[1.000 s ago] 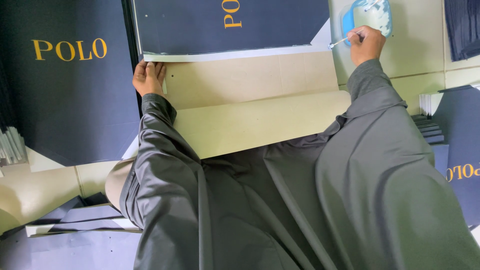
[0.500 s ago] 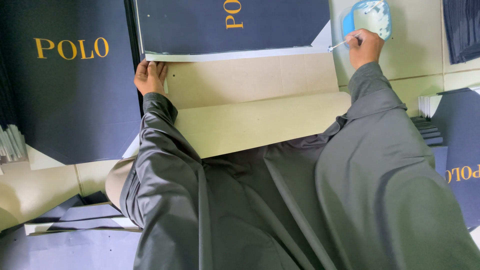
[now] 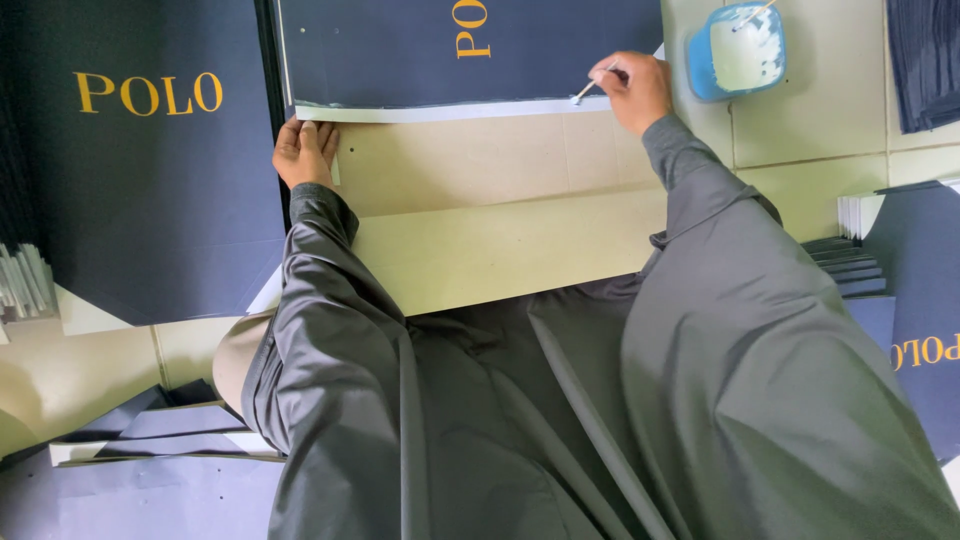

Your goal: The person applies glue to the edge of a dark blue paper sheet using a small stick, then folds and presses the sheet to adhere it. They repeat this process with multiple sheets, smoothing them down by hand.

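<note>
The right hand [image 3: 638, 92], in the upper right of the frame, is curled tight around a thin brush [image 3: 592, 86], pinching its handle between thumb and fingers; only the pale tip shows beyond the knuckles, and the rest of the handle is buried in the fist. The tip sits on the white strip [image 3: 470, 110] that runs along the lower edge of a navy printed sheet [image 3: 400, 50] at top centre, whose upper part is cut off by the frame. Just below that strip lies a tan cardboard panel [image 3: 480, 160], folded along its length, with its nearer half partly hidden behind the grey sleeves.

The left hand [image 3: 305, 152], at centre left, lies with its fingers pressed together on the left end of the strip and panel (the fingertips curl over the corner, so what lies beneath them cannot be made out).

A blue tub [image 3: 738, 50] holding white paste stands in the upper right, near the right hand but apart from it, on the pale desk [image 3: 800, 140]; a stick rests in it, its top cut off. A second navy sheet [image 3: 150, 170] fills the upper left. More navy sheets are stacked at the right edge [image 3: 900, 300] and lower left [image 3: 150, 440], both only partly in view. The grey jacket [image 3: 600, 400] hides everything in the lower middle.
</note>
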